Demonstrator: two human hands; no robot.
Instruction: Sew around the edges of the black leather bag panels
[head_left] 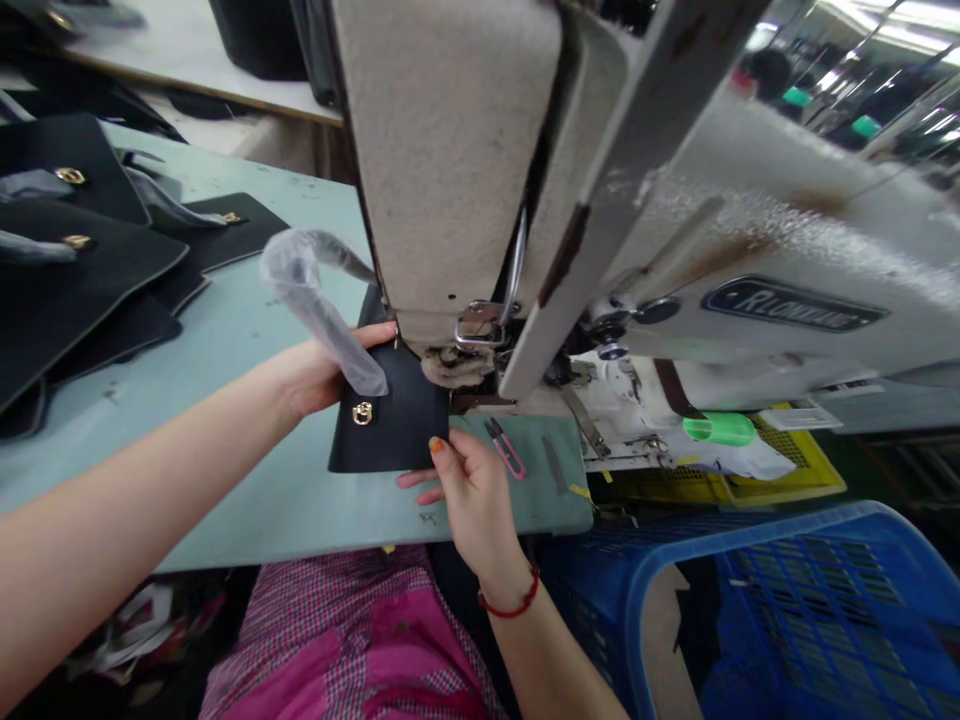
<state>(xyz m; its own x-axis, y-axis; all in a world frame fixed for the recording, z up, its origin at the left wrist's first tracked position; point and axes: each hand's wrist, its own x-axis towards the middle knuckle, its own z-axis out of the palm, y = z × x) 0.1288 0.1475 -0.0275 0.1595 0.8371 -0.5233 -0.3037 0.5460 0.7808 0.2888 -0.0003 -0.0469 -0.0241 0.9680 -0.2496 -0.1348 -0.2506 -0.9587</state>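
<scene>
A small black leather piece point(397, 420) with a gold clasp point(362, 412) lies under the presser foot point(480, 335) of a large beige sewing machine point(465, 150). My left hand point(319, 370) grips its left edge, together with a strip of clear plastic film point(315, 300) that curls up from it. My right hand point(469, 480) pinches the piece's lower right corner. A red cord bracelet point(514, 605) is on my right wrist. A pair of pink thread snips point(506, 450) lies just right of my right hand.
Several black leather pieces point(82, 270) with gold clasps are stacked at the left on the pale green table point(247, 480). A blue plastic crate point(787, 600) stands at the lower right, a yellow tray point(787, 470) and a green spool point(720, 428) behind it.
</scene>
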